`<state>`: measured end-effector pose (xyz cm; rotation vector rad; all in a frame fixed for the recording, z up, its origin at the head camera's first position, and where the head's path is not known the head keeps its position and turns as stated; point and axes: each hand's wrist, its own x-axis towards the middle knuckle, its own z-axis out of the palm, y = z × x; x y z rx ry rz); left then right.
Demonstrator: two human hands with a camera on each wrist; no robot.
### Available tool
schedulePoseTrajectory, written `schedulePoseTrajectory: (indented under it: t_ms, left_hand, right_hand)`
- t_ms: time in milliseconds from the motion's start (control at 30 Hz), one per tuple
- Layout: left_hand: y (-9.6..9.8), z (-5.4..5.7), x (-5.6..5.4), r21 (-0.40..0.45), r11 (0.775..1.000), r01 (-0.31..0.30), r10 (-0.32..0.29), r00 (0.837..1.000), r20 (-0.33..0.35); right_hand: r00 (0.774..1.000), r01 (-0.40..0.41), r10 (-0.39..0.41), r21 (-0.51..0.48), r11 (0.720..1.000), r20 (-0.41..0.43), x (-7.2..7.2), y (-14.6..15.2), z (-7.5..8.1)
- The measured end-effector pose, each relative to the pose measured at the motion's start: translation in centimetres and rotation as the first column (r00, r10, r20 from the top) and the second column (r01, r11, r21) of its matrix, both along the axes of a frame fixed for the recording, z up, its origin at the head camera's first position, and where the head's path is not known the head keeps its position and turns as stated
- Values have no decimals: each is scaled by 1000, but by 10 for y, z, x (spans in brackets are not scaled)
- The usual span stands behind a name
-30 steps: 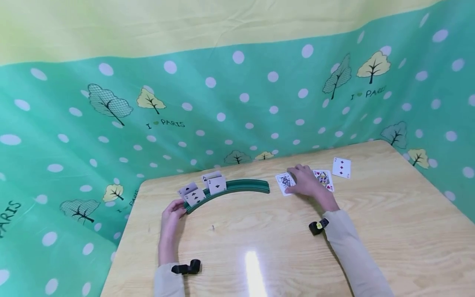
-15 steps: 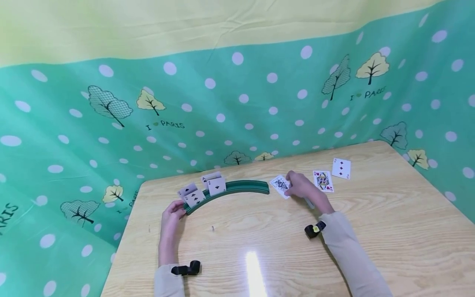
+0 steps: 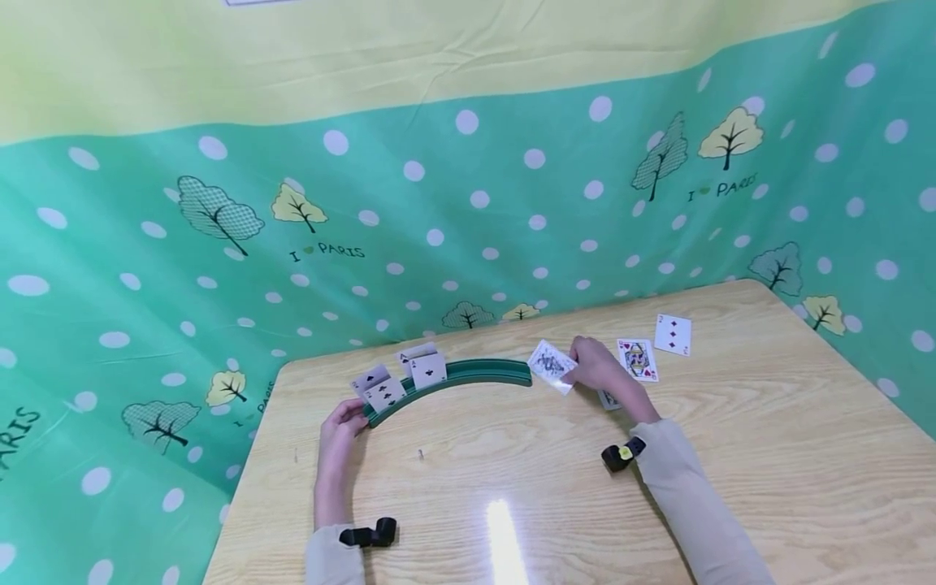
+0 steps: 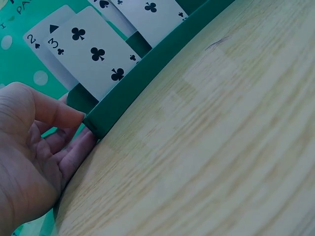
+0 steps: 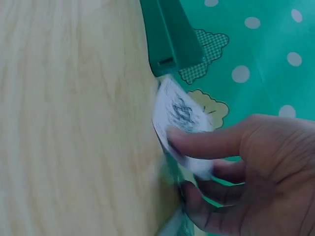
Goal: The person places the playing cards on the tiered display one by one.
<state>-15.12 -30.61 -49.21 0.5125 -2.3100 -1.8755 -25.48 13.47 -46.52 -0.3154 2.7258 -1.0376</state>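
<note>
In the head view, my right hand (image 3: 603,370) pinches a joker card (image 3: 550,365) between thumb and fingers, beside the right end of a curved green card holder (image 3: 486,371). The right wrist view has this joker (image 5: 179,110) tilted and blurred near the holder's end (image 5: 165,59). My left hand (image 3: 340,426) grips the holder's left end, with the thumb on its front corner in the left wrist view. Standing in the holder are a three of clubs (image 4: 96,54), a two of spades (image 4: 47,42) partly hidden behind it, another clubs card (image 3: 428,370) and a spades card (image 3: 409,351).
A court card with red pips (image 3: 639,360) lies right of my right hand. Farther right is a diamonds card (image 3: 673,335). Another card (image 3: 608,400) lies partly hidden under my right wrist. A patterned green curtain (image 3: 468,227) hangs behind the wooden table (image 3: 453,479).
My right hand has moved left with the joker, bringing it from the table beside the court card to the holder's right end. The left hand has stayed on the holder.
</note>
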Motion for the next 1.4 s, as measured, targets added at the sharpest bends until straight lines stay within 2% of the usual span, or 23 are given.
schedulePoseTrajectory:
  t_ms: [167,300,367,433,500,533,600,667,733,833,900,1100,1167,1267,1400]
  left_hand:
    - [0,-1,0,13,1000,-1,1,1000,4]
    - [-1,-1,0,15,1000,2,-2,1000,9]
    - [0,-1,0,16,1000,-1,1,1000,5]
    - [0,-1,-1,22,1000,-7,7,1000,-3]
    - [-1,-1,-1,28,1000,-13,13,1000,-9]
    - [-1,-1,-1,31,999,-15,15,1000,-12]
    - [-1,-1,-1,38,999,-21,21,1000,-17]
    - [-2,-1,-1,42,999,-26,27,999,-19]
    - [-1,-1,0,42,999,-25,26,999,-19]
    - [-1,-1,-1,38,999,-20,21,1000,-11]
    - [-1,-1,-2,34,999,-17,17,1000,-6]
    - [-1,-1,-1,19,1000,-9,9,1000,8]
    - [-1,0,-2,16,1000,-9,9,1000,7]
    - [-1,-1,-2,26,1000,-13,13,1000,-3]
    - [-1,-2,-3,37,999,-16,16,1000,-18]
  right_hand:
    - [989,121,-131,-131,984,-71,-5,14,0]
    - [969,190,-221,-249,950,-105,-8,26,3]
    - [975,190,-218,-344,920,-43,-8,33,7]
    - [983,180,-172,-428,886,58,-8,41,8]
    - [979,179,-106,-482,858,175,-8,49,7]
    - [969,181,-65,-503,845,239,-8,53,6]
    - [949,173,-7,-500,848,316,-8,58,3]
    - [938,180,4,-498,849,346,-8,61,2]
    - [951,180,-18,-503,845,309,-8,61,3]
    - [974,190,-93,-533,824,204,-7,59,6]
    - [979,198,-133,-557,806,155,-6,58,10]
    - [976,218,-169,-663,716,138,-4,55,22]
    - [976,215,-166,-685,696,138,-3,54,25]
    - [978,209,-159,-702,681,137,-3,52,28]
    - [976,212,-181,-684,698,118,0,48,36]
